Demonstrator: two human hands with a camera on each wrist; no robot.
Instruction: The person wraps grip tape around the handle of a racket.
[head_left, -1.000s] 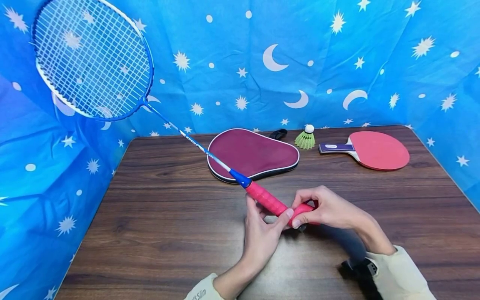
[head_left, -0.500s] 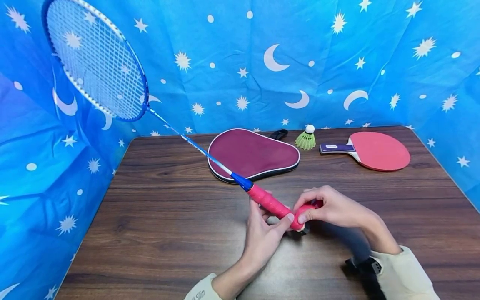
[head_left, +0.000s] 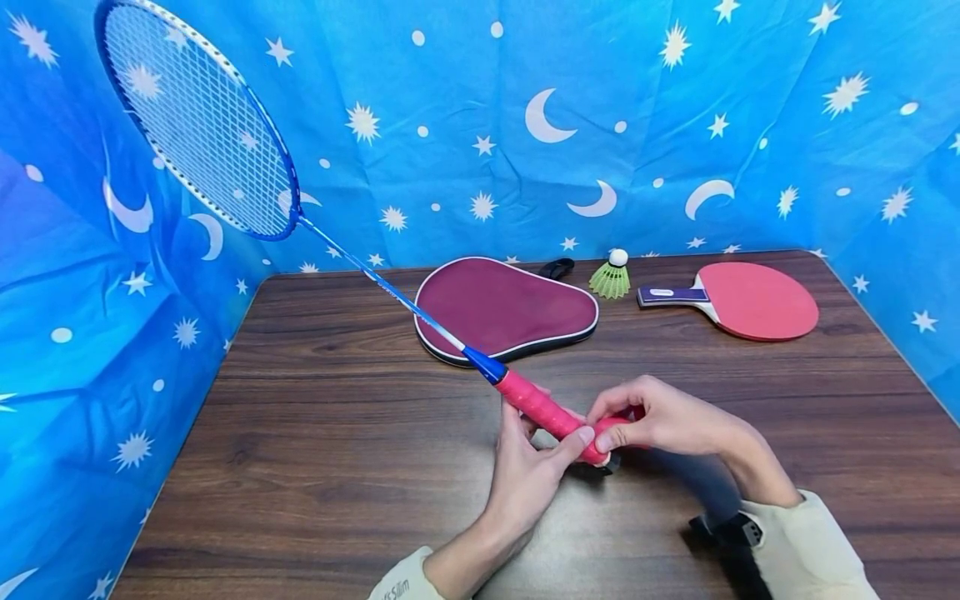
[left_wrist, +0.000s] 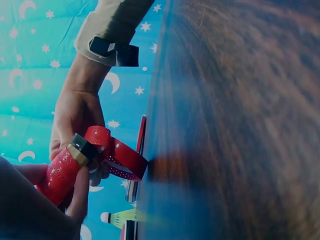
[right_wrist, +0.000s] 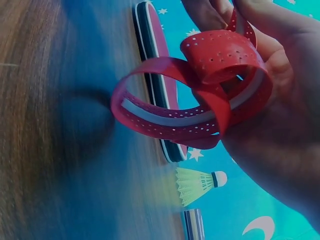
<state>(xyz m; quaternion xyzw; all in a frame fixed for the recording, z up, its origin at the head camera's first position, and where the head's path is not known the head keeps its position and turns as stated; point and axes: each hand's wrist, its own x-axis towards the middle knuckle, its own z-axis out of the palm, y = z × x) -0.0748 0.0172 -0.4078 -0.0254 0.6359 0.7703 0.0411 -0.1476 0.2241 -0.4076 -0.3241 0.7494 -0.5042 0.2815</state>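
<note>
A blue and white badminton racket (head_left: 386, 287) slants up to the left, its strung head raised before the backdrop. My left hand (head_left: 521, 471) holds its red-wrapped handle (head_left: 536, 402) near the butt, thumb on the wrap. A tan strip and the black butt end (left_wrist: 84, 145) show in the left wrist view. Beside the butt, my right hand (head_left: 682, 421) pinches a red perforated grip tape (right_wrist: 220, 56). The tape hangs in loose curling loops with a pale strip on its inner side, clearest in the right wrist view. My fingers hide where tape and handle meet.
On the wooden table (head_left: 337, 467) behind my hands lie a maroon paddle case (head_left: 502, 304), a yellow-green shuttlecock (head_left: 612, 277) and a red table tennis paddle (head_left: 761, 302). A blue star-patterned cloth (head_left: 465, 75) hangs round the back and sides.
The racket has turned about its length, so its head looks narrower. Its handle has shifted slightly right, and more of the butt end shows. Both hands have moved slightly right.
</note>
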